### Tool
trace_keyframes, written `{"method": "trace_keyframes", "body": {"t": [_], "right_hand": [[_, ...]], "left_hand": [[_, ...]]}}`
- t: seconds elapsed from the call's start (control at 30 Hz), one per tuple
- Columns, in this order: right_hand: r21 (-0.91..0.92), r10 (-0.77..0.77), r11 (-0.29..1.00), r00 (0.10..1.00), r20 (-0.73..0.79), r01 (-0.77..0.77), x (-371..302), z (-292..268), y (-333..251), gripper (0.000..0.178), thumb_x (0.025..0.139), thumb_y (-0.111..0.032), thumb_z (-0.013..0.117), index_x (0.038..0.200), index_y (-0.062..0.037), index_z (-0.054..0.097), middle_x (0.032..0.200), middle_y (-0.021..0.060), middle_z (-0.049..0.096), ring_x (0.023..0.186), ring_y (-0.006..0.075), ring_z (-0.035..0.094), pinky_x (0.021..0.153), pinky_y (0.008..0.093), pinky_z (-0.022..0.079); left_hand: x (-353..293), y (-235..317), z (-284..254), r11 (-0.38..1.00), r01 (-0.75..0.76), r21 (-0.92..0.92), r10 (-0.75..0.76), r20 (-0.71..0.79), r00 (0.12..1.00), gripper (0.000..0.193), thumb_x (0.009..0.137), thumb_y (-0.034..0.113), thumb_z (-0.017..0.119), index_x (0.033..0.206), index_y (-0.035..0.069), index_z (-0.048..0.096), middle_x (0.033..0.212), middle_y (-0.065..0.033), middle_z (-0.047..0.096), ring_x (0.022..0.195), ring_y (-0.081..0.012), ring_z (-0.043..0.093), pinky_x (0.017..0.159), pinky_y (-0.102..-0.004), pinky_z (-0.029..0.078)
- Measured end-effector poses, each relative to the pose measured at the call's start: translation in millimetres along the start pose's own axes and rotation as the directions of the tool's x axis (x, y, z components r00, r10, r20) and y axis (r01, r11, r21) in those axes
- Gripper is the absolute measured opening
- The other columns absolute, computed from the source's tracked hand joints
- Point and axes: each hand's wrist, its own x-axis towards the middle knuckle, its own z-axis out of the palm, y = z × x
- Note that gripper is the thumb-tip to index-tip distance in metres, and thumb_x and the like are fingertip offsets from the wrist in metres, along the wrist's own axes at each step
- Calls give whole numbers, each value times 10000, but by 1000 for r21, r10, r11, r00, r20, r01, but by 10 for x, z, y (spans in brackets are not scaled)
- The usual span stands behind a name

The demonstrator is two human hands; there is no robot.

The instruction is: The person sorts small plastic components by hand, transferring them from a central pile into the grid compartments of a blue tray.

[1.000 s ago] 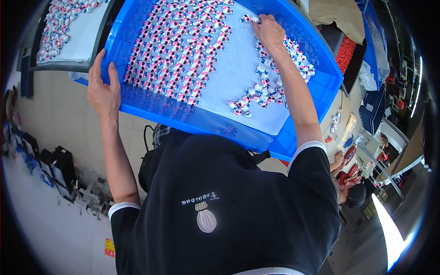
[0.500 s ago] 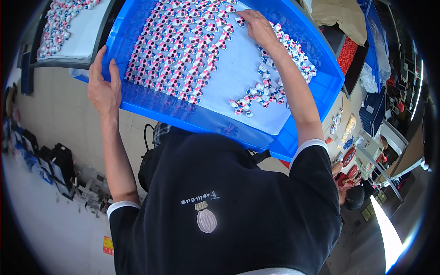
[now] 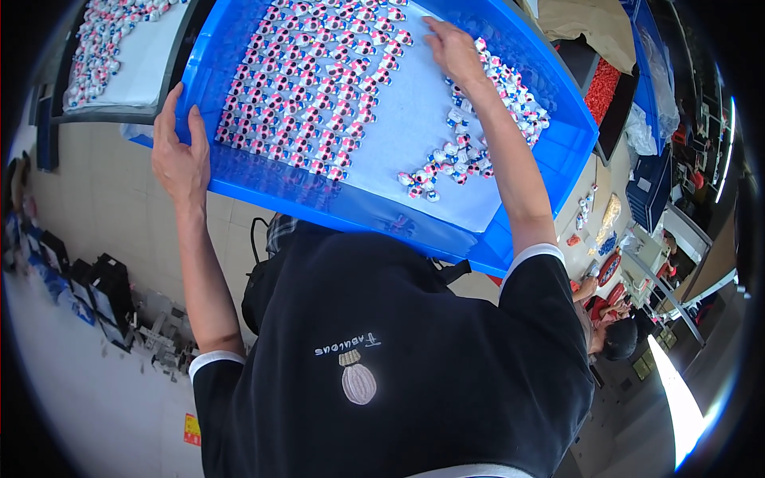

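Note:
A large blue plastic tray (image 3: 279, 174) with a white liner lies in front of me. Neat slanting rows of small figurines (image 3: 295, 95), white and pink with dark round patches and blue bits, fill its left part. On the tray's left rim, my left hand (image 3: 182, 151) grips the edge, thumb inside and fingers outside. My right hand (image 3: 456, 54) hovers over the bare strip of liner, fingers stretched out, with nothing seen in it. It is just right of the last row, beside a loose heap of the same figurines (image 3: 518, 99).
Another dark-edged tray (image 3: 143, 111) with similar pieces stands at the upper left. A container of red pieces (image 3: 603, 92) and a brown paper sheet (image 3: 590, 28) lie beyond the right side. Farther right, a co-worker (image 3: 617, 338) sits near small parts on a table.
A figurine that was at my right fingertips now lies at the end of a row, let go. My right hand has drawn slightly right. My left hand stays on the rim.

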Motion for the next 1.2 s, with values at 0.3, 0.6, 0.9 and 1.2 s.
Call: {"method": "trace_keyframes", "body": {"t": [0.3,0.6,0.9,1.2], "right_hand": [[-359,102,927,994,-33,-107,-11,-67,112,295,815,-195,647,1084,-73,637,1025,149,652,914,333,647,777,429,534],[-119,15,993,993,119,-1,207,83,89,269,870,-186,606,1109,-64,624,1000,158,656,930,340,634,832,427,498],[126,172,974,977,122,-187,300,94,76,271,889,-235,594,1084,-60,667,1007,176,664,962,345,621,896,398,467],[-206,225,955,974,20,-216,29,-262,212,284,839,-225,625,1072,-69,672,960,140,687,872,312,662,814,396,511]], "left_hand": [[3,21,-2,1000,-29,-4,29,-20,999,340,917,196,584,1254,153,585,1081,-92,649,886,-231,646,732,-332,501],[0,35,-29,999,34,-17,-34,20,999,335,923,215,595,1252,150,598,1156,-108,648,993,-221,638,806,-325,494],[4,45,-12,1000,-10,-15,10,-8,1000,339,913,188,587,1250,149,590,1090,-94,649,917,-227,646,758,-327,500],[4,5,-13,1000,-19,3,19,-22,1000,339,913,185,588,1250,149,591,1085,-98,649,911,-234,644,756,-334,498]]}}
